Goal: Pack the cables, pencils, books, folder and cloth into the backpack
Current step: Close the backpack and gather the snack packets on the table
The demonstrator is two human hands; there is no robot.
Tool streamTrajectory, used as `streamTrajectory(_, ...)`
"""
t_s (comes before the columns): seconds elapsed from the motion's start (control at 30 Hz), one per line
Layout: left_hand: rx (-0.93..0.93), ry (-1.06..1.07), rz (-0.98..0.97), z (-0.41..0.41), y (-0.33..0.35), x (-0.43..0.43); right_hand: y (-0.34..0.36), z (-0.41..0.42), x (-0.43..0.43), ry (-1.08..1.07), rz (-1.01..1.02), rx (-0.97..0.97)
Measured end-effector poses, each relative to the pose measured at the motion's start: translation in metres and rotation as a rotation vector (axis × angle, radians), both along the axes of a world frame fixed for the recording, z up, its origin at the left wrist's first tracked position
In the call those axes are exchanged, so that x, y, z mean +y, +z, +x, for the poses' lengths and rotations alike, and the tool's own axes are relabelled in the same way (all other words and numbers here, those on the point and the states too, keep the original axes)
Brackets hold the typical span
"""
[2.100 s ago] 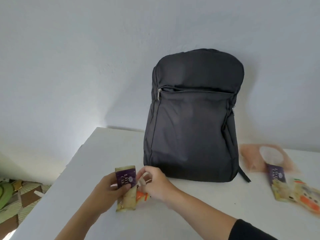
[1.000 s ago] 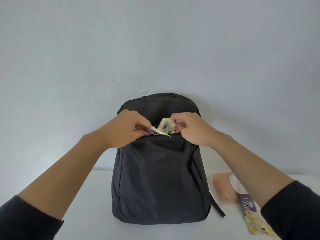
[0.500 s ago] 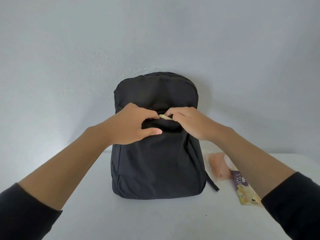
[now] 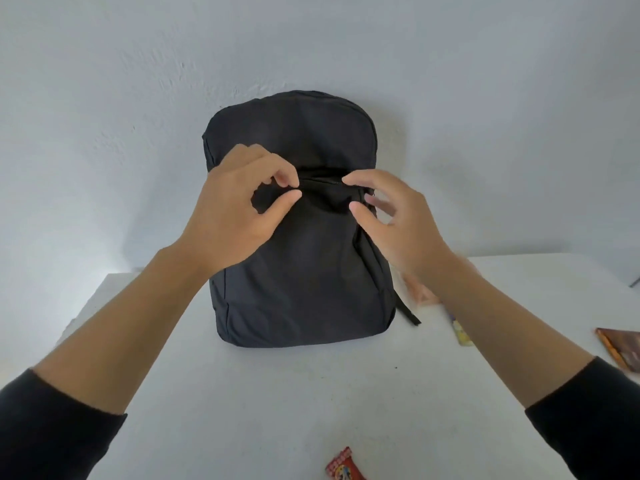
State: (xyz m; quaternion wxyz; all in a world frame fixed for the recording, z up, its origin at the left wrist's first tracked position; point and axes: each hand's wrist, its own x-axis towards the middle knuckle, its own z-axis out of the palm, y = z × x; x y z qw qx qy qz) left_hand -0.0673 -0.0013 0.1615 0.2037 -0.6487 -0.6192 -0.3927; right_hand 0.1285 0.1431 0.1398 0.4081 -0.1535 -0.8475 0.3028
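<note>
A black backpack (image 4: 301, 271) stands upright against the wall on a white table (image 4: 277, 410). Its front pocket zip runs across at hand height and gapes slightly. My left hand (image 4: 239, 209) hovers at the left end of that pocket, fingers curled and apart, holding nothing. My right hand (image 4: 394, 216) is just off the right end of the pocket, fingers spread, blurred with motion and empty. The packet pushed in earlier is hidden inside the pocket.
A yellow and purple packet (image 4: 462, 332) and a pinkish packet (image 4: 420, 292) lie right of the backpack, partly behind my right forearm. A brown packet (image 4: 623, 351) sits at the right edge. A red packet (image 4: 344, 467) lies at the near edge.
The packet I held went into the front pocket and out of sight. Both hands have let go and drawn back a little from the pocket opening.
</note>
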Motion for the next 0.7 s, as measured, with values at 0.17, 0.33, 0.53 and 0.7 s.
streamTrajectory(0.17,-0.219,-0.173,-0.267,0.034,-0.048,-0.032,-0.051,0.042,-0.028,0.049,-0.290,-0.098)
streamTrajectory(0.33,-0.410,-0.228,-0.867,0.066,-0.139,-0.058,-0.120,0.083,-0.058,0.203,-0.349,-0.714)
streamTrajectory(0.53,-0.295,-0.267,-1.169,0.100,-0.198,-0.076,-0.165,0.107,-0.081,0.259,-0.266,-1.060)
streamTrajectory(0.7,-0.256,-0.415,-1.225,0.108,-0.193,-0.069,-0.168,0.106,-0.080,0.278,-0.234,-1.050)
